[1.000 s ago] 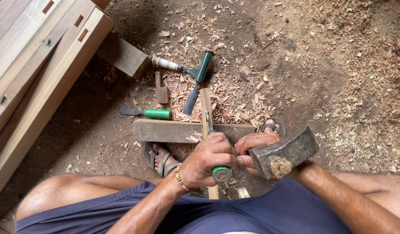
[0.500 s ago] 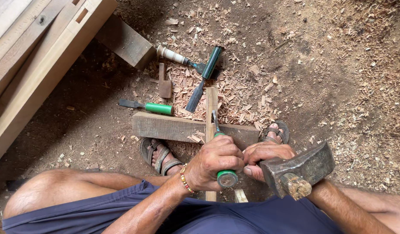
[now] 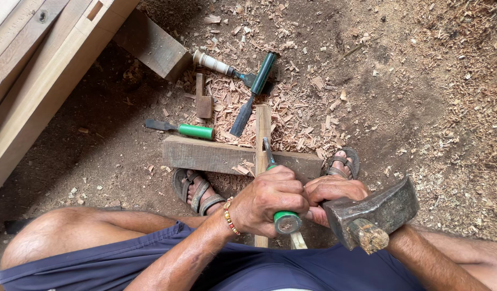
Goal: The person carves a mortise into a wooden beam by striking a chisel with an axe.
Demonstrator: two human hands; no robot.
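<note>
Gripped tight in the left hand [image 3: 270, 202], a green-handled chisel [image 3: 278, 196] is being held to a wood strip [image 3: 262, 134]; beside it, a hammer [image 3: 375, 213] is being clasped by the right hand [image 3: 332, 194].

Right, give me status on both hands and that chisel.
Left hand gripping green-handled chisel, blade on narrow wood strip. Right hand holding hammer beside it. Spare chisels, shavings lie beyond crosspiece.
</note>
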